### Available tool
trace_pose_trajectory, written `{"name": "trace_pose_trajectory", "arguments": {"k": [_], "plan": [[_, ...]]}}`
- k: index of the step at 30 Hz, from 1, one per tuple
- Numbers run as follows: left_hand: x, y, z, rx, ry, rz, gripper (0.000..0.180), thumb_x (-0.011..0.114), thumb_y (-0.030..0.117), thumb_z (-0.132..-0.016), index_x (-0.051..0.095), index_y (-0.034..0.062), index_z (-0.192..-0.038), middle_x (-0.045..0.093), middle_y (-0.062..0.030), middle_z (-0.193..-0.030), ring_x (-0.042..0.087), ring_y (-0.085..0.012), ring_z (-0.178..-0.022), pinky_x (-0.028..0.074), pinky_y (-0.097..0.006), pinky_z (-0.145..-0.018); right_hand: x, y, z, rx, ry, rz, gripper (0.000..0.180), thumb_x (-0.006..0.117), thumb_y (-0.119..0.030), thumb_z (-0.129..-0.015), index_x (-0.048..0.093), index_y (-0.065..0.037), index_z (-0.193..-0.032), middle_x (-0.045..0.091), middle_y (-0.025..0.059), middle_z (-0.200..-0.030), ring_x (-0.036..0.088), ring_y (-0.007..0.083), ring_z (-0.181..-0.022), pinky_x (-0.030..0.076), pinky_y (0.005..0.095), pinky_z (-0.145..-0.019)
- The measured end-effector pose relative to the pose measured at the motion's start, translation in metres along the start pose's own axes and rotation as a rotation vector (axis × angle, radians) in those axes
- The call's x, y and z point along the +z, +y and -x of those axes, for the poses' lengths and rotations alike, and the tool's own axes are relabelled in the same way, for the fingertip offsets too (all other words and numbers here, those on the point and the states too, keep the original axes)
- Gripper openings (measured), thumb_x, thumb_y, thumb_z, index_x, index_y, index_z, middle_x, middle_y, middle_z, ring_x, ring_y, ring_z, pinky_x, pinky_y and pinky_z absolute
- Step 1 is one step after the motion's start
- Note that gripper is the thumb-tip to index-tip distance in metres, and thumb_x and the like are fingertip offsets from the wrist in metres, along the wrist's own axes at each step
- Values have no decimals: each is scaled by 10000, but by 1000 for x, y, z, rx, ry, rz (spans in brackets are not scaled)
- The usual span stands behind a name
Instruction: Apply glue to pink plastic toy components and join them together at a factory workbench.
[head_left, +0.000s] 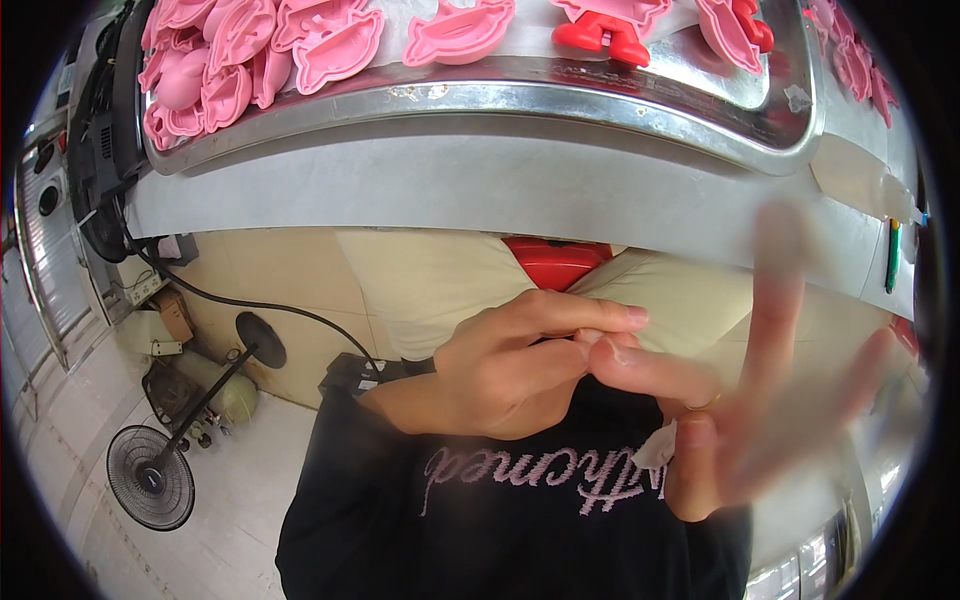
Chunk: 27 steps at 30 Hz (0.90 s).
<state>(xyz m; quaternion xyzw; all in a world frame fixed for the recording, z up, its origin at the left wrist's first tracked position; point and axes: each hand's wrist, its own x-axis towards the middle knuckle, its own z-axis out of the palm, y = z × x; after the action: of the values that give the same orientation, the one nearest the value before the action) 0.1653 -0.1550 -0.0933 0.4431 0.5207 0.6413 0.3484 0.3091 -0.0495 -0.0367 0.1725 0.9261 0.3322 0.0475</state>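
Note:
My left hand (515, 365) is in front of my chest with its fingers drawn together in a pinch. Its fingertips meet the tip of a bent finger of my right hand (745, 420); anything small between them is hidden. Other fingers of the right hand stretch up and outward, blurred close to the camera. A crumpled white scrap (657, 447) shows beside the right thumb; I cannot tell whether it is held or stuck on.
A metal tray (480, 97) on the grey worktop (420, 180) holds several pink moulded pieces (460, 32) and a pink piece with red boots (603, 38). A green-handled tool (893, 255) lies at the right edge. A black fan (150, 478) stands low left, near a cable (250, 302).

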Motion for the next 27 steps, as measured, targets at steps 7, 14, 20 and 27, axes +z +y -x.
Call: {"name": "trace_pose_trajectory", "arguments": {"k": [7,14,20,27], "plan": [[-5,0,-6,-101,-60,95,94,483,-146,-731,513,-65,-691,539,-190,-1017,597,-239,-740,509,-275,-633,-5,4,-9,59,0,-540,641,285,-151,-759,159,-512,-1274,-47,-40,-1429,70,-1,-1275,74,460,-1018],[1,-11,6,67,-1,80,126,470,-167,-689,514,-60,-641,545,-179,-1020,594,-229,-770,503,-271,-638,-8,4,-11,69,-14,-596,644,294,-147,-760,159,-503,-1280,-58,-39,-1428,81,-3,-1270,87,449,-1016],[-3,-7,2,78,-37,-20,124,481,-165,-682,537,-63,-722,545,-172,-1028,599,-224,-768,509,-276,-648,-12,2,-14,81,-30,-649,648,304,-144,-760,160,-494,-1286,-69,-38,-1427,92,-6,-1265,99,438,-1014],[-6,0,-2,31,-91,-85,108,496,-137,-719,543,-56,-773,541,-174,-1032,606,-236,-751,516,-284,-644,-8,8,-5,41,-62,-617,642,295,-136,-762,177,-491,-1284,-82,-42,-1426,97,-21,-1256,104,432,-1012]]}}
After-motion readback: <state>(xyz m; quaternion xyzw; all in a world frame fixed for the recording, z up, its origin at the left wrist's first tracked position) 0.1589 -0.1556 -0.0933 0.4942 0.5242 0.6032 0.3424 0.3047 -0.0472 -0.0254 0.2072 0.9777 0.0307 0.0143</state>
